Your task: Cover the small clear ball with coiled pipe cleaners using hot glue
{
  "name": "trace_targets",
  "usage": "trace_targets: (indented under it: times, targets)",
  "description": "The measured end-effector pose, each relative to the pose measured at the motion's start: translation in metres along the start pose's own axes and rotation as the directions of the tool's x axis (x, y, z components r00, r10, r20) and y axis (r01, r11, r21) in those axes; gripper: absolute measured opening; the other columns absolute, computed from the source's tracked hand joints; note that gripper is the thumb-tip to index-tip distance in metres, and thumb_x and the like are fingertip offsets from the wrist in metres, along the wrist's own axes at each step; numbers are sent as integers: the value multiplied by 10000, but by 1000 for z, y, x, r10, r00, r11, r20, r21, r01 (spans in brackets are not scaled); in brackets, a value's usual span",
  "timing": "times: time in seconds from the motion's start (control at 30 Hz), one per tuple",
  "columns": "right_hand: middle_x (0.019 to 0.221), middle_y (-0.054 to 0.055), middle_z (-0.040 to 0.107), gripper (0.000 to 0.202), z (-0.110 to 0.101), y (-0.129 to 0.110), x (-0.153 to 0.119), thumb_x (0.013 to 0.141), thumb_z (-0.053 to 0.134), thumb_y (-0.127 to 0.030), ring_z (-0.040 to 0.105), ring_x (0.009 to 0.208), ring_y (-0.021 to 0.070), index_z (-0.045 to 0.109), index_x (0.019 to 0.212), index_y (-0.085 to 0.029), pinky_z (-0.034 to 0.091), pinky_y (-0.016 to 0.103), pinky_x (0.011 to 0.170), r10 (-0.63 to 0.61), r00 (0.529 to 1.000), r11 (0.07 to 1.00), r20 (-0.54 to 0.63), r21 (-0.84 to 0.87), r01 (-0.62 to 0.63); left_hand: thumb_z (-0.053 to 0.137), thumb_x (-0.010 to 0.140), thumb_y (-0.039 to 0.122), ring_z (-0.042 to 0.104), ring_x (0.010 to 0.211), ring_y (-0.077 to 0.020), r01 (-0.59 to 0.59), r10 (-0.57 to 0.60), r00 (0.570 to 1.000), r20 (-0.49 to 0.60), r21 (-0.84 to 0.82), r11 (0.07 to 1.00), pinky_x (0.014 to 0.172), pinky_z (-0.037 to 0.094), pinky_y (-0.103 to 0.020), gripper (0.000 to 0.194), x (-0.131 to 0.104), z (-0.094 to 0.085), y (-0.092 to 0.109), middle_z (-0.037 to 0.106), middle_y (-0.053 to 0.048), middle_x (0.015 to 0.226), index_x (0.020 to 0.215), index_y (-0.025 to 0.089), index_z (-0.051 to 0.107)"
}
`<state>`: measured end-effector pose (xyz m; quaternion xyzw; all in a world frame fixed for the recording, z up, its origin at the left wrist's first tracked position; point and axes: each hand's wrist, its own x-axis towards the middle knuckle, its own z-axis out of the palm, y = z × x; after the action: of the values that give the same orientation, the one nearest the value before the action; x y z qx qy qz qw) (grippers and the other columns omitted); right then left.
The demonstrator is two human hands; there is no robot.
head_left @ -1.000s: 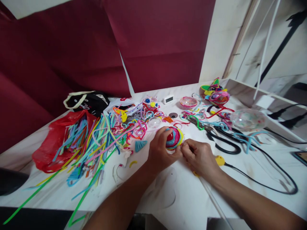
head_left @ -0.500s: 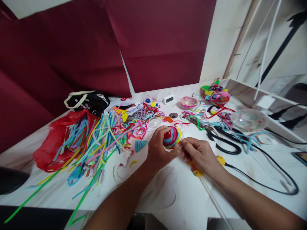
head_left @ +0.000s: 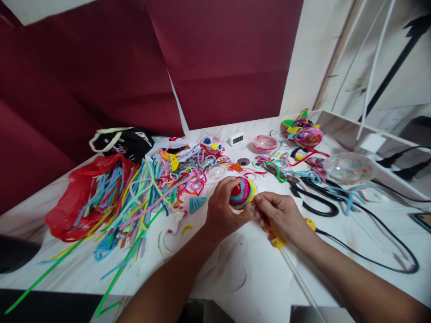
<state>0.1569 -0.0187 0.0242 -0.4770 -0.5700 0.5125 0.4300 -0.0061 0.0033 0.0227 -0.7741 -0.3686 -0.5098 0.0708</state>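
Note:
A round piece coiled in red, blue, pink and yellow fuzzy strips (head_left: 243, 193) is held in my left hand (head_left: 222, 206), fingers above and thumb below. My right hand (head_left: 276, 211) is pinched at the piece's right edge; what sits between its fingertips is too small to make out. Under that hand lies a yellow glue gun (head_left: 278, 237), partly hidden, with a clear glue stick (head_left: 299, 278) running toward the front edge. A blue fuzzy triangular piece (head_left: 197, 204) and a small yellow curved bit (head_left: 186, 229) lie left of my left hand.
Loose pipe cleaners (head_left: 134, 197) spill from a red plastic bag (head_left: 63, 215) at left. Black-handled scissors (head_left: 319, 202) and a black cable (head_left: 373, 222) lie at right. Behind are a pink bowl (head_left: 265, 144), a clear bowl (head_left: 350, 168), and a small digital timer (head_left: 236, 139).
The coiled piece has turned slightly in my left hand, showing a little more of its right side. Both hands remain in nearly the same place.

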Motion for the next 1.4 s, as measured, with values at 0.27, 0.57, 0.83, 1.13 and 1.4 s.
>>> trace_targets:
  times: [0.27, 0.57, 0.83, 1.13, 1.4]
  targets:
    - [455, -34, 533, 331, 3, 0, -3, 879, 496, -336, 452, 376, 84, 533, 581, -195, 332, 192, 375, -55, 993, 988, -107, -148, 38, 651, 674, 178, 643, 1092, -252, -13, 13, 1000, 2, 2, 1000, 925, 554, -369, 531, -4, 4, 0, 638, -139, 1157, 1181, 172, 492]
    - [473, -35, 554, 303, 4, -7, -8, 863, 468, -280, 472, 373, 71, 502, 573, -197, 343, 171, 375, -94, 987, 974, -133, -219, 63, 650, 663, 152, 647, 1082, -249, -11, 11, 1000, -10, 8, 1000, 923, 559, -360, 519, -4, 6, 2, 642, -151, 1146, 1163, 150, 508]
    - [451, -36, 552, 295, 4, -5, -3, 836, 487, -292, 441, 363, 61, 495, 558, -195, 324, 165, 366, -28, 993, 997, -112, -79, 19, 652, 656, 153, 649, 1071, -237, 33, -33, 999, 5, -50, 998, 929, 554, -362, 510, -2, 4, 1, 651, -122, 1122, 1147, 172, 519]
    - [530, -11, 619, 344, 3, -12, -2, 816, 563, -498, 473, 376, 77, 598, 742, -165, 359, 191, 378, 56, 998, 978, -41, 203, -46, 664, 656, 171, 676, 955, -199, 274, -266, 962, 68, -176, 945, 843, 578, -326, 454, -1, 4, -4, 674, -68, 1071, 1098, 190, 564]
    - [502, -29, 566, 300, 2, -3, -1, 863, 512, -392, 463, 402, 82, 567, 651, -187, 360, 197, 391, -35, 996, 999, -85, -4, 34, 656, 657, 165, 655, 1028, -219, 137, -134, 990, 33, -123, 983, 889, 558, -343, 468, 3, 1, -1, 664, -91, 1085, 1111, 184, 545]
